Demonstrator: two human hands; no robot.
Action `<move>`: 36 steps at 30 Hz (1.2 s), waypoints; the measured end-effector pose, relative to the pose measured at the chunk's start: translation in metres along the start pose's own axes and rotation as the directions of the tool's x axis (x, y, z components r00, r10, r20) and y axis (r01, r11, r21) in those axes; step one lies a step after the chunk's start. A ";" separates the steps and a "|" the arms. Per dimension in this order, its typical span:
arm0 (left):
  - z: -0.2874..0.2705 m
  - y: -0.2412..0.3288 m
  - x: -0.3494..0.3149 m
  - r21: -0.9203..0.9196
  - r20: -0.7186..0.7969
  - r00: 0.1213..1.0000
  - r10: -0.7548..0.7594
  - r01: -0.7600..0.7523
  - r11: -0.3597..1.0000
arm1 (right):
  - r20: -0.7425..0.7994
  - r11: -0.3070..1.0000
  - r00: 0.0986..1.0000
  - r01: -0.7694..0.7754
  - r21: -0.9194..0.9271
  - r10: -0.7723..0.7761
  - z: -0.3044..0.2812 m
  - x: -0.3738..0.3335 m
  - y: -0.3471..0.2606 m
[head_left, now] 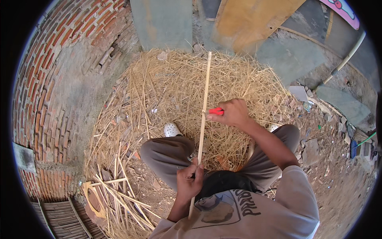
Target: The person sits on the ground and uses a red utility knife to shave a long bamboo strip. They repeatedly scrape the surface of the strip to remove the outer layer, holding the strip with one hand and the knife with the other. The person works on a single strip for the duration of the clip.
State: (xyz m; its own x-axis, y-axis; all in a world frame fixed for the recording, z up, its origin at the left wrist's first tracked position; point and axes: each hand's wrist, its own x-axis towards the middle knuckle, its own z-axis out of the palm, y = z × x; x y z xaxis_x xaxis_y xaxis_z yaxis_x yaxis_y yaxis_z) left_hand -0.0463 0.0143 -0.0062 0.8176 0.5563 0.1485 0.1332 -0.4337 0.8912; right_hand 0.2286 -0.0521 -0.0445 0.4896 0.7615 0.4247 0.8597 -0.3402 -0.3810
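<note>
A long, pale bamboo strip runs from my lap away over the straw. My left hand is closed round its near part, the thumb lying along it. Farther up, my right hand is closed on a red-handled tool, apparently a knife. The tool meets the strip from the right; its blade is too small to make out clearly. The strip's near end passes below my left hand, against my shirt.
A heap of straw-like shavings spreads before my crossed legs. Several loose bamboo strips lie at the lower left. A brick wall rises on the left. Boards lean at the back, and a broom is at the far right.
</note>
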 end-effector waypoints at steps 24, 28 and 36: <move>-0.009 0.008 -0.025 0.009 0.145 0.989 -0.028 0.027 1.000 | -0.016 0.973 0.974 -0.225 -0.051 0.224 0.010 0.006 0.040; -0.009 0.006 -0.053 -0.093 0.222 0.973 -0.059 0.081 0.992 | -0.045 0.871 0.873 -0.487 -0.058 0.485 -0.015 0.024 0.089; -0.018 0.007 -0.044 0.064 0.096 0.992 -0.081 0.075 0.995 | 0.238 0.956 0.927 -0.287 -0.051 0.291 -0.024 0.010 0.020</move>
State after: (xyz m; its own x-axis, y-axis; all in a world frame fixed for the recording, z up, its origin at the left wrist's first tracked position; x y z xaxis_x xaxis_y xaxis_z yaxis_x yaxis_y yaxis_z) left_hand -0.0912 -0.0009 0.0013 0.8541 0.5190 0.0342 0.2296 -0.4352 0.8706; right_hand 0.2540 -0.0644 -0.0284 0.6692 0.7380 0.0869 0.6890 -0.5724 -0.4446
